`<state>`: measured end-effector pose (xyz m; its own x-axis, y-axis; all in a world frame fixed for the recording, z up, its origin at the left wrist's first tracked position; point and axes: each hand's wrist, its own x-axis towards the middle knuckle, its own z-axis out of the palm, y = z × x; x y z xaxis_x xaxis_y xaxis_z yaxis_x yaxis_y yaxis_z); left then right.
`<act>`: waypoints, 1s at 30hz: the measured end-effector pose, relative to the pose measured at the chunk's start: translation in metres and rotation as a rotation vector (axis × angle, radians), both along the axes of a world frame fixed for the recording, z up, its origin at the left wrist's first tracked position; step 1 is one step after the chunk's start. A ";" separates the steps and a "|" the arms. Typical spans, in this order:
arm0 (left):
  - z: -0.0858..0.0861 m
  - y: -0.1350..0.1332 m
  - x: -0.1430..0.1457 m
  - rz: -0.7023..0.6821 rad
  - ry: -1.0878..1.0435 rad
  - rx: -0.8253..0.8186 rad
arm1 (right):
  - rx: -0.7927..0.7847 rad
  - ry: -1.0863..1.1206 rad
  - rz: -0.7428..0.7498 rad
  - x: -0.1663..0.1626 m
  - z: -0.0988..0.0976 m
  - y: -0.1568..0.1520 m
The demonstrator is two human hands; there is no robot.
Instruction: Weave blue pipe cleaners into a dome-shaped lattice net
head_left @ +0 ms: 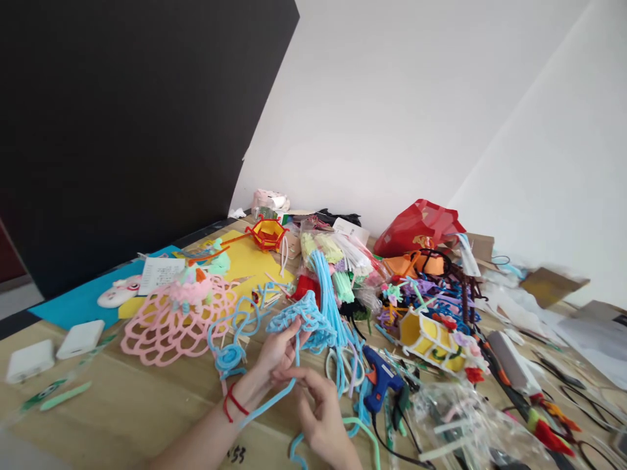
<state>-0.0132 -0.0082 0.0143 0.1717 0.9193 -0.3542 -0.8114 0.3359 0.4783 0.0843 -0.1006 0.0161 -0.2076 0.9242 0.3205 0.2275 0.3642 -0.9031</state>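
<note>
My left hand (279, 352), with a red string bracelet at the wrist, is closed on a light-blue piece of looped pipe cleaners (304, 316). A loose blue pipe cleaner strand (269, 401) runs from near my fingers down across the left wrist. My right hand (321, 414) is just below and to the right, thumb and fingers bent, the index fingertip at that strand. The fingers look closed on it. Behind the blue piece lies a bundle of long blue pipe cleaners (327, 287). Scissors (345, 369) with pale handles lie beside it.
A pink netted piece (157, 326) and white boxes (81, 339) are on the left. To the right lie a blue glue gun (379, 378) with its cord, a yellow-white lantern shape (431, 339), plastic wrapping (460, 418) and a power strip (514, 362). A red bag (416, 225) stands behind.
</note>
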 end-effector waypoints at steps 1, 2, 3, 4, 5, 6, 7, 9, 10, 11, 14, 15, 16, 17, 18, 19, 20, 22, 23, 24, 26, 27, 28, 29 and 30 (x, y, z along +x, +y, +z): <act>0.001 0.000 -0.001 0.002 -0.010 -0.002 | 0.019 0.005 -0.018 -0.001 -0.002 0.003; 0.003 0.000 -0.002 -0.001 -0.024 -0.004 | 0.051 -0.002 -0.046 -0.002 -0.004 0.006; 0.004 0.000 -0.003 -0.014 -0.043 -0.003 | 0.095 -0.022 -0.079 -0.002 -0.005 0.009; 0.005 0.001 -0.004 -0.034 -0.070 -0.001 | 0.151 -0.049 -0.116 -0.001 -0.006 0.011; 0.006 0.001 -0.005 -0.058 -0.101 0.005 | 0.209 -0.079 -0.152 0.000 -0.006 0.012; 0.006 0.002 -0.006 -0.080 -0.133 0.015 | 0.262 -0.101 -0.186 0.001 -0.005 0.012; 0.005 0.002 -0.007 -0.104 -0.159 0.029 | 0.299 -0.111 -0.213 0.002 -0.004 0.012; 0.003 0.003 -0.007 -0.128 -0.185 0.058 | 0.320 -0.076 -0.235 0.004 -0.003 0.011; 0.002 0.004 -0.007 -0.134 -0.186 0.070 | 0.301 -0.040 -0.226 0.005 -0.003 0.011; 0.000 0.004 -0.007 -0.138 -0.184 0.081 | 0.266 -0.001 -0.219 0.005 -0.003 0.012; -0.004 0.004 -0.007 -0.158 -0.198 0.114 | 0.107 0.143 -0.281 0.007 -0.008 0.016; -0.005 0.004 -0.007 -0.162 -0.214 0.127 | 0.046 0.201 -0.316 0.007 -0.009 0.018; -0.006 0.004 -0.007 -0.161 -0.233 0.143 | -0.007 0.265 -0.346 0.007 -0.010 0.020; -0.006 0.004 -0.007 -0.157 -0.251 0.159 | -0.051 0.330 -0.364 0.007 -0.011 0.021; -0.006 0.004 -0.007 -0.153 -0.264 0.171 | -0.085 0.384 -0.369 0.007 -0.011 0.022; -0.006 0.003 -0.007 -0.151 -0.269 0.178 | -0.113 0.425 -0.371 0.006 -0.011 0.023; -0.006 0.003 -0.006 -0.152 -0.265 0.183 | -0.135 0.452 -0.371 0.006 -0.011 0.023; -0.006 0.001 -0.004 -0.156 -0.231 0.187 | -0.192 0.472 -0.371 0.003 -0.011 0.024; -0.006 -0.001 -0.003 -0.159 -0.204 0.189 | -0.229 0.468 -0.367 0.002 -0.012 0.025; -0.006 -0.003 -0.001 -0.159 -0.170 0.189 | -0.268 0.460 -0.362 0.001 -0.014 0.026; -0.007 -0.006 0.002 -0.149 -0.093 0.181 | -0.337 0.435 -0.343 -0.002 -0.018 0.027; -0.008 -0.008 0.003 -0.138 -0.056 0.178 | -0.358 0.420 -0.332 -0.003 -0.019 0.028; -0.009 -0.009 0.004 -0.129 -0.021 0.182 | -0.371 0.401 -0.323 -0.004 -0.021 0.028; -0.009 -0.010 0.005 -0.125 0.009 0.191 | -0.376 0.378 -0.317 -0.004 -0.021 0.028; -0.010 -0.011 0.005 -0.127 0.032 0.206 | -0.372 0.351 -0.320 -0.004 -0.022 0.028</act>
